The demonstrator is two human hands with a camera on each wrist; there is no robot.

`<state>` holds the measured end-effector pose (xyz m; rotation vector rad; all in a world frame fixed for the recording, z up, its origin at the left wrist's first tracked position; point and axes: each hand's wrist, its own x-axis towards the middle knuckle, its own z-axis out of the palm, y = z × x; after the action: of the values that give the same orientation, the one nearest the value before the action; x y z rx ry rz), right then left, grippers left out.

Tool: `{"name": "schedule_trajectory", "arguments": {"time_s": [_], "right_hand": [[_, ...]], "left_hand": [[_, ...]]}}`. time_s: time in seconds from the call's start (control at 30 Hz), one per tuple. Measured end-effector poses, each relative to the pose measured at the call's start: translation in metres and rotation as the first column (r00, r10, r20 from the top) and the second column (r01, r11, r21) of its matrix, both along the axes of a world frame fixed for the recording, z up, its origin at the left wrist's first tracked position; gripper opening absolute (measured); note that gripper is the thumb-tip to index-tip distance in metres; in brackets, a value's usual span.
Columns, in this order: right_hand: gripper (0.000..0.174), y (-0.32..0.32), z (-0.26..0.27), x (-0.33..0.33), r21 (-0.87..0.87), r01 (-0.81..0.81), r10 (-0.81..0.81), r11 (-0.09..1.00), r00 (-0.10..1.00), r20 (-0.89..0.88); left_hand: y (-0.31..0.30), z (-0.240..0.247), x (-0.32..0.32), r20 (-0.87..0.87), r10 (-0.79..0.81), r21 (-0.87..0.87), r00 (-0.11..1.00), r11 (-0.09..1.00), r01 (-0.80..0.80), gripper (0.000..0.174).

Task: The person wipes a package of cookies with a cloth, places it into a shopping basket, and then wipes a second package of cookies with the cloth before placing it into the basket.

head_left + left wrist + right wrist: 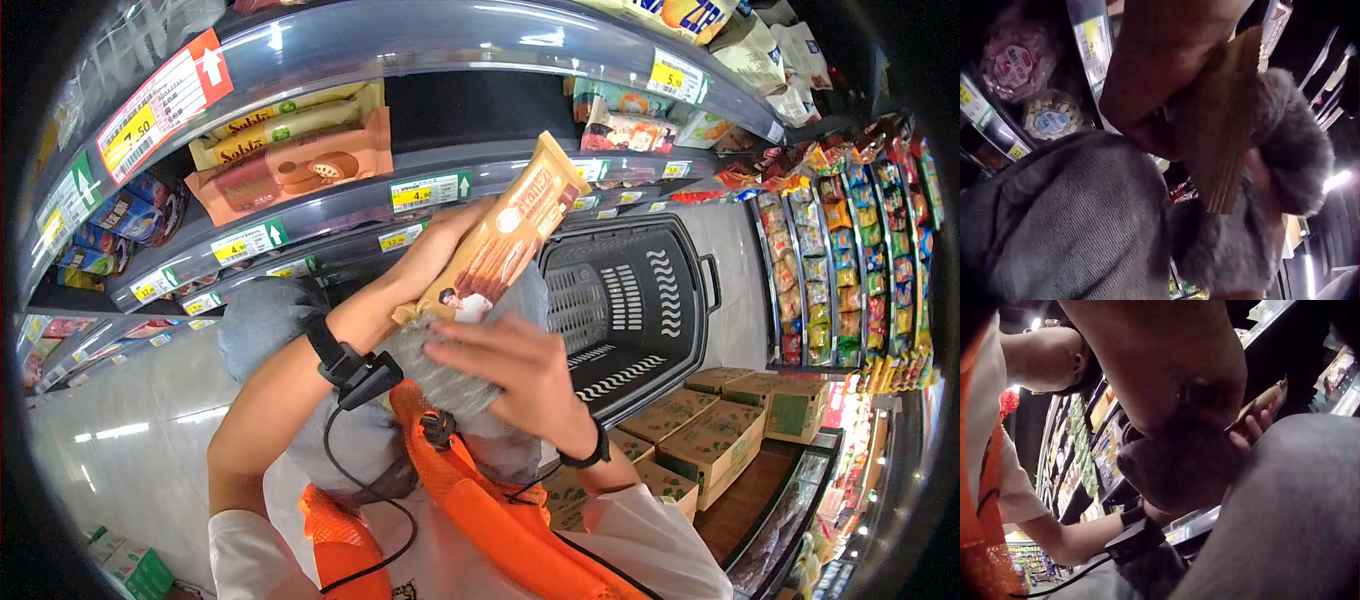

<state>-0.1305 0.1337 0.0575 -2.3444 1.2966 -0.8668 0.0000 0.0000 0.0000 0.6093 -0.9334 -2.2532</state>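
In the head view my left hand (437, 248) grips a tan snack packet (512, 232), its front printed with brown sticks, held tilted above my knees. From below, the left wrist view shows the packet's folded edge (1225, 162). My right hand (525, 370), a little blurred, holds a grey fluffy cloth (450, 372) close to the packet's lower end. The same grey cloth (1294, 140) bulges around the fingers in the left wrist view. In the right wrist view, fingertips of the left hand (1254, 430) show along the packet's edge.
Shelves with price tags (430, 192) curve across the front, bearing pink-brown packets (295, 170) and yellow packets (290, 122). A black basket (690, 290) stands right of my knees, with cardboard boxes (710, 440) behind it. A rack of bagged snacks (840, 260) is at the far right.
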Motion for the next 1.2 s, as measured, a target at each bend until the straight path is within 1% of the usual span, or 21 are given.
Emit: {"name": "schedule_trajectory", "arguments": {"time_s": [0.07, 0.17, 0.2, 0.23, 0.3, 0.33, 0.4, 0.47, 0.53, 0.6, 0.63, 0.7, 0.8, 0.83, 0.87, 0.93, 0.97, 1.0, 1.03, 1.13, 1.2], "right_hand": [[0.042, -0.014, 0.003, -0.009, -0.045, 0.066, -0.062, 0.997, 0.995, 0.074], [0.048, -0.039, 0.01, -0.031, -0.226, 0.247, -0.229, 0.942, 0.968, 0.104], [0.048, -0.047, 0.007, -0.041, -0.293, 0.308, -0.289, 0.905, 0.951, 0.109], [0.054, -0.057, 0.006, -0.052, -0.37, 0.326, -0.314, 0.87, 0.945, 0.094], [0.055, -0.061, 0.013, -0.061, -0.322, 0.461, -0.452, 0.827, 0.886, 0.107], [0.055, -0.061, 0.015, -0.061, -0.283, 0.507, -0.484, 0.814, 0.862, 0.153], [0.054, -0.06, 0.018, -0.061, -0.198, 0.589, -0.545, 0.783, 0.804, 0.238], [0.051, -0.059, 0.022, -0.06, -0.273, 0.574, -0.519, 0.772, 0.817, 0.25], [0.053, -0.057, 0.024, -0.058, -0.334, 0.528, -0.469, 0.781, 0.849, 0.243], [0.051, -0.049, 0.027, -0.049, -0.396, 0.309, -0.305, 0.865, 0.949, 0.073], [0.051, -0.044, 0.029, -0.044, -0.415, 0.19, -0.216, 0.89, 0.976, -0.018], [0.044, -0.028, 0.033, -0.032, -0.31, -0.036, -0.031, 0.95, 0.977, -0.21], [0.04, -0.011, 0.03, -0.017, -0.181, -0.152, 0.104, 0.972, 0.962, -0.25], [0.04, -0.013, 0.029, -0.018, -0.201, -0.151, 0.097, 0.968, 0.963, -0.252], [0.041, -0.017, 0.027, -0.021, -0.224, -0.147, 0.088, 0.964, 0.963, -0.254], [0.043, -0.029, 0.025, -0.033, -0.293, -0.093, 0.016, 0.952, 0.967, -0.254], [0.043, -0.038, 0.028, -0.038, -0.347, 0.008, -0.096, 0.938, 0.966, -0.238], [0.043, -0.047, 0.031, -0.041, -0.398, 0.108, -0.208, 0.911, 0.954, -0.217], [0.042, -0.052, 0.034, -0.043, -0.448, 0.206, -0.317, 0.87, 0.93, -0.187], [0.042, -0.055, 0.034, -0.042, -0.482, 0.085, -0.223, 0.872, 0.945, -0.238], [0.042, -0.03, 0.03, -0.023, -0.358, -0.116, -0.035, 0.926, 0.921, -0.387]], "left_hand": [[-0.002, 0.002, -0.001, 0.006, -0.034, -0.049, 0.999, 0.998, 0.034, 0.045], [0.005, 0.017, 0.004, 0.024, -0.059, 0.015, 0.998, 0.998, 0.059, 0.044], [0.003, 0.004, 0.0, -0.026, -0.074, 0.003, 0.997, 0.997, 0.074, 0.044], [0.004, 0.008, 0.0, 0.016, -0.063, -0.047, 0.998, 0.997, 0.064, 0.045], [0.007, 0.018, -0.001, 0.099, -0.035, -0.148, 0.994, 0.988, 0.049, 0.047], [0.01, 0.024, 0.003, 0.256, -0.041, -0.132, 0.966, 0.988, 0.077, 0.054], [0.016, 0.037, 0.006, 0.235, -0.016, -0.22, 0.972, 0.973, 0.07, 0.057], [0.014, 0.037, 0.009, 0.249, -0.042, -0.283, 0.968, 0.952, 0.114, 0.059], [0.011, 0.035, 0.011, 0.281, -0.095, -0.212, 0.955, 0.964, 0.158, 0.058], [0.012, 0.034, 0.011, 0.33, -0.101, -0.196, 0.939, 0.965, 0.172, 0.058], [0.014, 0.034, 0.008, 0.296, -0.03, -0.197, 0.955, 0.976, 0.091, 0.059], [0.016, 0.03, 0.001, 0.222, 0.119, -0.195, 0.968, 0.978, -0.075, 0.06], [0.011, 0.025, 0.004, 0.244, 0.116, -0.241, 0.963, 0.969, -0.056, 0.069], [0.012, 0.029, 0.006, 0.253, 0.109, -0.251, 0.961, 0.967, -0.044, 0.071], [0.013, 0.034, 0.01, 0.354, 0.096, -0.304, 0.93, 0.953, 0.017, 0.077], [0.017, 0.031, 0.009, 0.318, 0.131, -0.364, 0.939, 0.931, -0.007, 0.079], [0.018, 0.031, 0.007, 0.296, 0.15, -0.396, 0.943, 0.918, -0.022, 0.08], [0.016, 0.034, 0.01, 0.298, 0.059, -0.358, 0.953, 0.932, 0.055, 0.081], [0.015, 0.037, 0.01, 0.317, 0.058, -0.366, 0.947, 0.928, 0.066, 0.081], [0.017, 0.04, 0.011, 0.358, 0.078, -0.377, 0.93, 0.924, 0.067, 0.081], [0.018, 0.037, 0.012, 0.347, 0.097, -0.358, 0.933, 0.933, 0.036, 0.081]]}}
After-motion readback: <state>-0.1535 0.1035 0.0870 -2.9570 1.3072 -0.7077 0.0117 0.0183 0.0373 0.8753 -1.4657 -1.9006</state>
